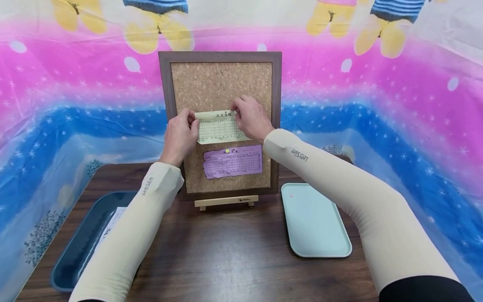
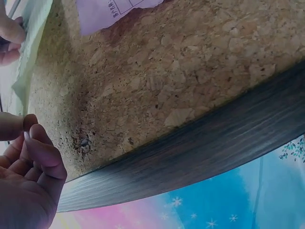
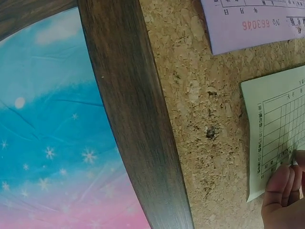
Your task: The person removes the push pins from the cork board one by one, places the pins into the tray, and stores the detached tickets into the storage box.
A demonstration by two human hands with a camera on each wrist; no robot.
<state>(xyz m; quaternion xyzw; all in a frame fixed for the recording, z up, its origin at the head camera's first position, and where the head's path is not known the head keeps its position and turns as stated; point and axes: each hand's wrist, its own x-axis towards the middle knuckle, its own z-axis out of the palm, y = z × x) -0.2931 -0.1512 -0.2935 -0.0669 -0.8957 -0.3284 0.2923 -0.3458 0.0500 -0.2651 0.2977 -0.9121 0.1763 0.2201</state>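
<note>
A pale yellow-green printed form slip [image 1: 219,128] lies across the cork board [image 1: 222,84], its top edge slightly lifted. My left hand [image 1: 180,136] pinches the slip's left edge between thumb and fingertips, also visible in the left wrist view [image 2: 33,176]. Near its upper right, my right hand [image 1: 252,117] grips the slip with curled fingers; in the right wrist view, fingers [image 3: 281,191] meet on its face. Whether a small thing sits between them cannot be told. Just below, a purple form slip [image 1: 234,163] is fixed by a yellow pushpin [image 1: 227,151].
The board's dark wooden frame [image 1: 276,92] leans on a small light wood easel [image 1: 226,202] on the brown table [image 1: 226,251]. At left stands a dark blue tray [image 1: 71,256] with white paper [image 1: 113,222]; at right, a pale aqua tray [image 1: 317,222] bears a tiny pinkish thing.
</note>
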